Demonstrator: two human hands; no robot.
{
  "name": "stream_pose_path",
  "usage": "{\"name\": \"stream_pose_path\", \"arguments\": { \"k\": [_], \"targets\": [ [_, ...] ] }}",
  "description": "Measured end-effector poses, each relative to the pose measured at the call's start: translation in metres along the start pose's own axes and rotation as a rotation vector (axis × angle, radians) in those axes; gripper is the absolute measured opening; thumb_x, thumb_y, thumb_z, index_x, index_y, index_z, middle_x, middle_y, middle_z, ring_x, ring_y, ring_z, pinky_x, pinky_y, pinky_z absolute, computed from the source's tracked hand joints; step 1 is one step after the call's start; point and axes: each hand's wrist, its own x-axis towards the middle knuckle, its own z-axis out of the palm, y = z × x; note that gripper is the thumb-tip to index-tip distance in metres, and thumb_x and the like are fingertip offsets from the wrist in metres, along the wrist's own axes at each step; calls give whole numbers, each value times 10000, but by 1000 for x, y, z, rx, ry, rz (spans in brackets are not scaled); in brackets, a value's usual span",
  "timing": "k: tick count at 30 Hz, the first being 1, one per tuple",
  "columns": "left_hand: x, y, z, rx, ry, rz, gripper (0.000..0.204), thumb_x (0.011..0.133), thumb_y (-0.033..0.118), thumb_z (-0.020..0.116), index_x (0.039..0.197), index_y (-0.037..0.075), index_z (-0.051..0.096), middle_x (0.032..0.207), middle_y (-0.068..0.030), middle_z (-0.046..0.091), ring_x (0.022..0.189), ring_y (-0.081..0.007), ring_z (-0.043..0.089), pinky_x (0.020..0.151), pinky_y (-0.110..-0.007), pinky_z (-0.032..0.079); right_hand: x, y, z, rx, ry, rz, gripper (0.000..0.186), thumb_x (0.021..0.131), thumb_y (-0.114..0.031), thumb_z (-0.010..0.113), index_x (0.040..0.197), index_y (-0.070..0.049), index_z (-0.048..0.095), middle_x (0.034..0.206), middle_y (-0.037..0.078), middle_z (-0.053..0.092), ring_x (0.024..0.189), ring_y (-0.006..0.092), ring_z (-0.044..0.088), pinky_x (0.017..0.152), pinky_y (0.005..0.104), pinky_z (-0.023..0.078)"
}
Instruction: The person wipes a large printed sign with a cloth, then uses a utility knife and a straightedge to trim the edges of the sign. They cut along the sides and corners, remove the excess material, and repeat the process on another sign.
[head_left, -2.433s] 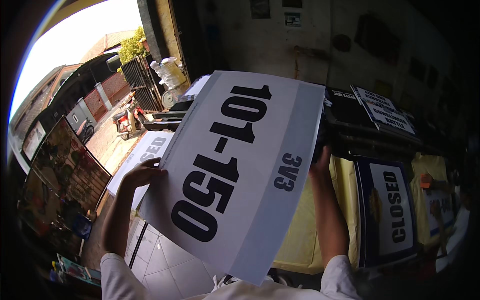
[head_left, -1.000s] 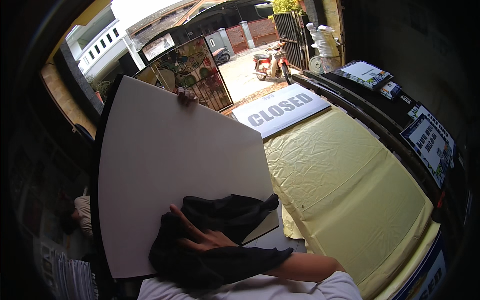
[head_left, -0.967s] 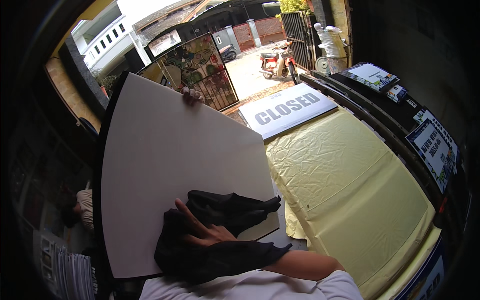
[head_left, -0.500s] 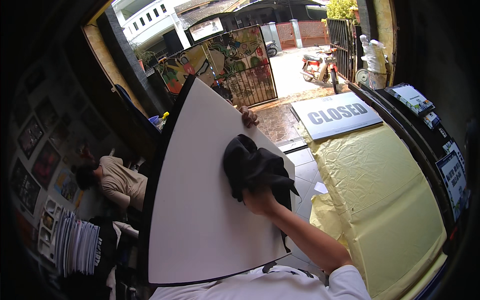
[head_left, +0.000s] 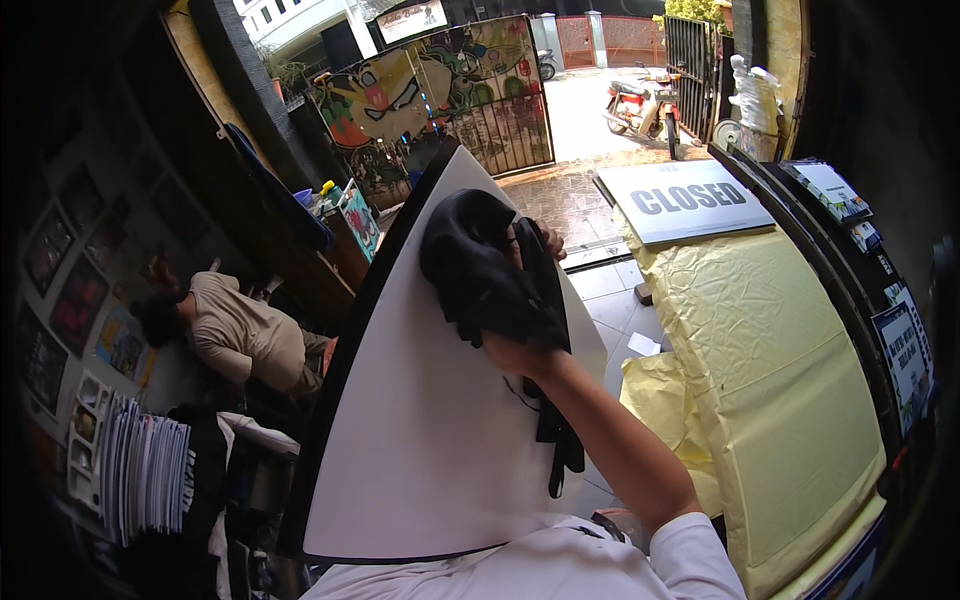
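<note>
A large white board point(head_left: 380, 440) with a black border stands tilted in front of me, nearly up to my chest. My left hand point(head_left: 550, 240) grips its far right edge, fingers curled over it and largely behind the board and cloth. My right hand point(head_left: 515, 345) presses a crumpled black cloth point(head_left: 460, 260) on the upper part of the board, its fingertips hidden in the folds. A loose end of the cloth hangs down along the board's right side.
At left a person in a beige shirt point(head_left: 245, 330) bends near stacked papers point(head_left: 145, 465). At right lie a yellow wrapped pad point(head_left: 770, 370), a white sign point(head_left: 685, 205) and dark racks with signs point(head_left: 900, 360). A painted gate point(head_left: 440, 100) and motorbike point(head_left: 640, 105) stand beyond.
My right hand and the cloth have slid up the board toward my left hand. Earlier a printed face was toward me; now the plain white face is.
</note>
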Motion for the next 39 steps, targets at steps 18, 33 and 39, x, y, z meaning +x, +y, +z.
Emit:
{"name": "stream_pose_path", "arguments": {
  "k": [18, 33, 39],
  "targets": [
    [26, 5, -8, 77, -42, 50, 250, 1063, 374, 500, 1122, 134, 537, 825, -57, 611, 623, -146, 557, 624, -315, 475, -17, 28, 33, 38, -157, 175, 256, 922, -165, 587, 1129, -60, 696, 1117, 186, 718, 1054, 383, 683, 975, 465, 501],
    [37, 1, -2, 88, -65, 76, 224, 1060, 321, 514, 1195, 143, 523, 862, -67, 634, 634, -141, 569, 617, -314, 473, -189, 124, 98, 299, -392, 1086, 534, 1105, -319, 280, 1339, 66, 566, 1340, 326, 610, 1315, 419, 557, 1107, 445, 417],
    [36, -3, -13, 99, -46, 80, 226, 1059, 300, 519, 1224, 146, 517, 876, -71, 643, 638, -139, 574, 614, -314, 472, -65, 86, 82, 128, -169, 467, 425, 1090, -223, 316, 1266, 40, 600, 1301, 299, 615, 1240, 392, 569, 1083, 464, 415]
  ]
}}
